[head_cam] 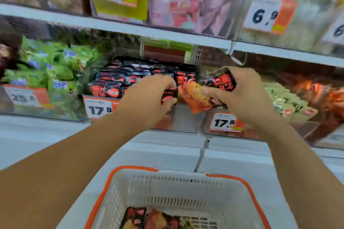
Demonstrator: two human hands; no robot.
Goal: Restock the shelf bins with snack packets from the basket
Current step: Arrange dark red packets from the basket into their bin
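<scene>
Basket (119,188) nearest, white with orange rim, a few dark packets (134,218) left on its floor. Left hand (149,96) and right hand (240,95) both curl around one black-and-orange snack packet (197,96), held at the front of the middle bin (130,78) of like packets. Advice: lay it flat on the stack, label forward, clear of the right-hand bin.

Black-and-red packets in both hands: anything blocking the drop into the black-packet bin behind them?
Nothing visible blocks it. The left hand and right hand hold the packets just in front of the bin, open towards them, already stacked with matching packets; only its clear front lip lies below.
</scene>
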